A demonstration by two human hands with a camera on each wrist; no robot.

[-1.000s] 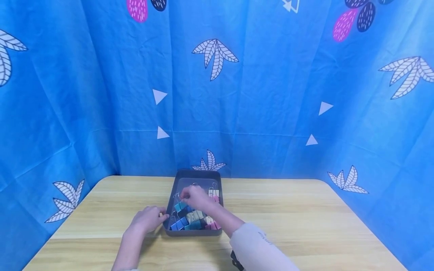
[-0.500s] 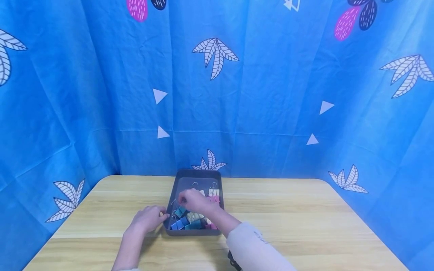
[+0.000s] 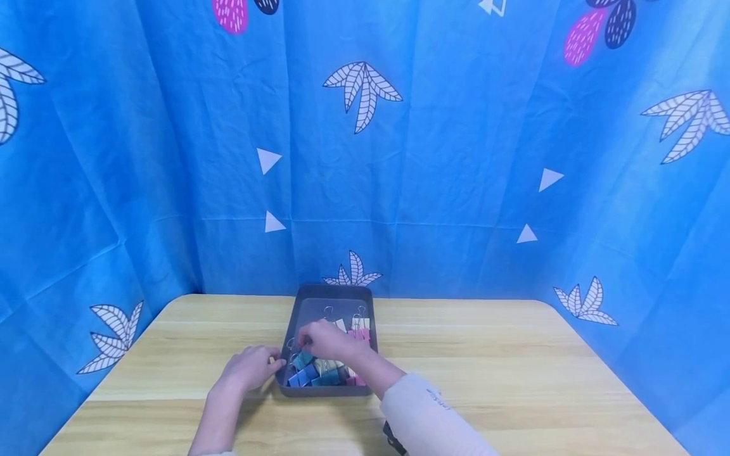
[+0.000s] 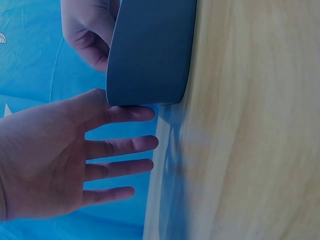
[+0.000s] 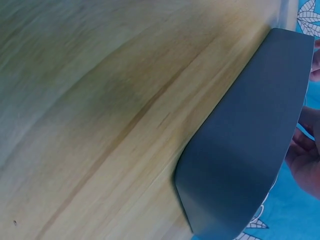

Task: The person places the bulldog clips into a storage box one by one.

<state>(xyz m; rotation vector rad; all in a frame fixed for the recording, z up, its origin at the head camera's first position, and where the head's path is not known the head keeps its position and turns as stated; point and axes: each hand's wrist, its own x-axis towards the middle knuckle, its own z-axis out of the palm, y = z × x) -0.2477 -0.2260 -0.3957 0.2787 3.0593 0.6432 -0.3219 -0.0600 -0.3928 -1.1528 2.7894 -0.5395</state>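
In the head view a dark grey tray (image 3: 326, 391) sits on the table, holding binder clips in blue, teal, pink and cream. My left hand (image 3: 249, 369) is at its left wall; in the left wrist view the thumb reaches over the rim and the index finger lies along the outside, the other fingers spread straight. My right hand (image 3: 327, 340) is down inside the tray on its left side, fingers curled, pinching a small dark binder clip (image 3: 308, 341) mostly covered by the fingertips. Just in front of it lie a teal clip (image 3: 303, 360) and a blue clip (image 3: 303, 376).
Pink clips (image 3: 359, 334) and a cream clip (image 3: 361, 323) lie along the tray's right side. The wooden table (image 3: 485, 361) runs back to a blue patterned curtain (image 3: 456, 158). A dark object (image 3: 393, 439) shows beside the right sleeve (image 3: 433, 418).
My right hand has moved slightly left and lower within the tray. The teal clip has shifted toward the near left. My left hand stays at the tray's wall.
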